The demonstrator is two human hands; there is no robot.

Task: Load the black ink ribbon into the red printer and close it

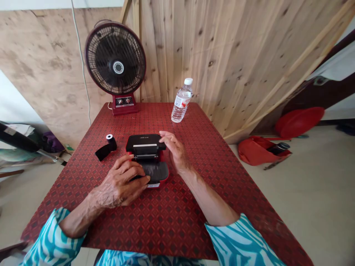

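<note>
A small red and black device [156, 170] lies on the patterned red table [177, 218], its black lid raised at the back and a roller bar showing inside. My left hand [122, 181] rests over its left front part, fingers spread, fingertips touching the black surface. At the lid's right corner, my right hand [176, 149] touches the edge with thumb and index finger. Left of the device is a black roll [111, 142] with a white core, its strip partly unwound on the table.
A fan [116, 66] stands at the table's back left, a clear water bottle [182, 100] at the back centre. Behind them is a wooden wall. On the floor at right are a red bag [252, 151] and a red round object [299, 120].
</note>
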